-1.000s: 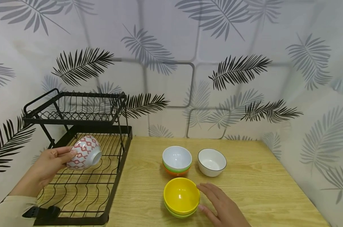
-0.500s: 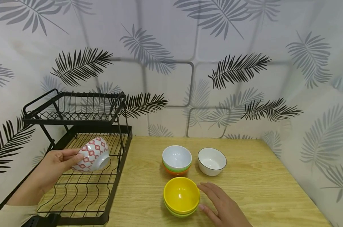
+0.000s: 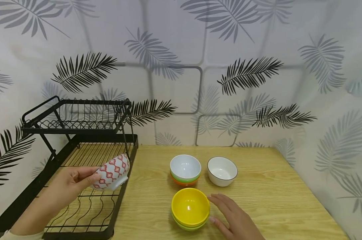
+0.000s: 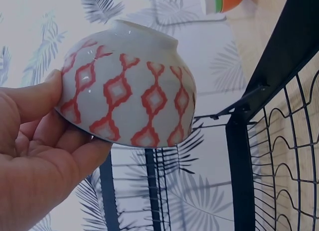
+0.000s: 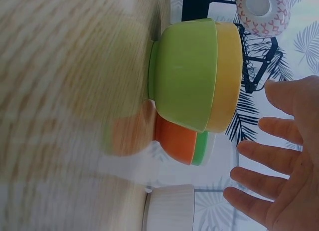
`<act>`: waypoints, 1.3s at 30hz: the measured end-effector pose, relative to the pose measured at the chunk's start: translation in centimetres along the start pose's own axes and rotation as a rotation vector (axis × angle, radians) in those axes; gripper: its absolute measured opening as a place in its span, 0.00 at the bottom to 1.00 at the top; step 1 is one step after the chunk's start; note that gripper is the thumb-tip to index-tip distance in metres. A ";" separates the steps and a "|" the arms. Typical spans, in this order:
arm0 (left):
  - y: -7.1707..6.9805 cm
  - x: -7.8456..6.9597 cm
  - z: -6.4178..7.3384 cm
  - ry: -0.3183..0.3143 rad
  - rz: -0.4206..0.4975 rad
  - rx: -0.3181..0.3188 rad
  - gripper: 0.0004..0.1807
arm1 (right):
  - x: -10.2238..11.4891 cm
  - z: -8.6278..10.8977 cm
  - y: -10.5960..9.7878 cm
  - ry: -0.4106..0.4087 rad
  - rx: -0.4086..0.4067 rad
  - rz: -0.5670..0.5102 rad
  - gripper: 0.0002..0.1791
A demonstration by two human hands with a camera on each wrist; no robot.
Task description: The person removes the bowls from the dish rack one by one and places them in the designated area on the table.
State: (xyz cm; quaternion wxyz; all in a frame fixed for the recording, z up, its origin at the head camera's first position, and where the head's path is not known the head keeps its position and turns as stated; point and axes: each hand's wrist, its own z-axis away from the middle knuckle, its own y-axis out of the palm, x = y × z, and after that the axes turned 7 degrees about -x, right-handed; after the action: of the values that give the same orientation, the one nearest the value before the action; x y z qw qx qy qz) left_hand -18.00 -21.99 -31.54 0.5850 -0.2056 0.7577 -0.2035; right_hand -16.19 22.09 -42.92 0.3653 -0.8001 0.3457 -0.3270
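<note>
A white bowl with a red diamond pattern (image 3: pixel 112 171) is tilted in the air above the lower rack tier. My left hand (image 3: pixel 62 188) pinches its rim between thumb and fingers, as the left wrist view shows up close. Beside a yellow bowl (image 3: pixel 190 206), which is nested in a light green bowl (image 5: pixel 184 76), my right hand (image 3: pixel 236 216) hovers with its fingers spread. In the right wrist view a gap separates those fingers from the nested pair.
The black two-tier dish rack (image 3: pixel 79 131) stands at the left. Behind the yellow bowl are a white bowl (image 3: pixel 185 166) stacked in green and orange (image 3: pixel 184 183) ones, and a dark-rimmed white bowl (image 3: pixel 222 171). A leaf-patterned curtain (image 3: pixel 181 83) hangs behind the wooden table (image 3: pixel 276 193).
My left hand has carried the patterned bowl to the right and slightly lower, toward the rack's right edge. The right hand has stayed beside the yellow bowl.
</note>
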 end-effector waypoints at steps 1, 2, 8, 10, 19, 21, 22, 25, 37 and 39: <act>0.2 -0.2 0.2 0.026 -0.003 0.001 0.19 | 0.0 0.0 0.0 0.006 0.002 -0.002 0.28; 0.4 -0.3 0.4 0.053 -0.002 0.001 0.18 | 0.0 0.1 0.0 0.006 -0.003 0.002 0.28; 2.0 -0.5 1.4 0.292 -0.065 -0.024 0.11 | 0.1 0.3 0.0 0.010 -0.027 -0.002 0.28; 2.6 -0.6 1.7 0.365 -0.098 -0.036 0.10 | 0.0 0.3 -0.1 0.010 -0.030 -0.005 0.28; 6.0 -2.1 3.0 0.755 -0.214 -0.118 0.09 | 0.1 0.4 0.0 -0.012 -0.064 -0.006 0.29; 6.7 -2.3 3.1 0.834 -0.238 -0.141 0.10 | 0.2 0.4 0.1 -0.024 -0.074 -0.008 0.29; 7.0 -2.4 3.1 0.870 -0.240 -0.144 0.14 | 0.2 0.5 0.1 -0.031 -0.079 -0.007 0.29; 8.0 -2.7 3.1 0.975 -0.250 -0.156 0.26 | 0.3 0.5 0.0 -0.044 -0.085 -0.003 0.30; 12.2 -4.7 3.0 1.324 -0.467 -0.263 0.25 | 1.2 0.2 -0.9 0.018 -0.050 -0.005 0.30; 12.7 -4.7 2.9 1.356 -0.481 -0.268 0.24 | 1.2 0.2 -0.9 -0.003 -0.070 -0.004 0.31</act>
State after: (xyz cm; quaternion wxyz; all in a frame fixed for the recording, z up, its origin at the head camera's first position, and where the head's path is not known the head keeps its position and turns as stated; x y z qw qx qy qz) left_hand -15.03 -9.00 -35.38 -0.1039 -0.2650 0.9056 -0.3144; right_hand -15.07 21.71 -41.97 0.3368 -0.8136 0.3547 -0.3143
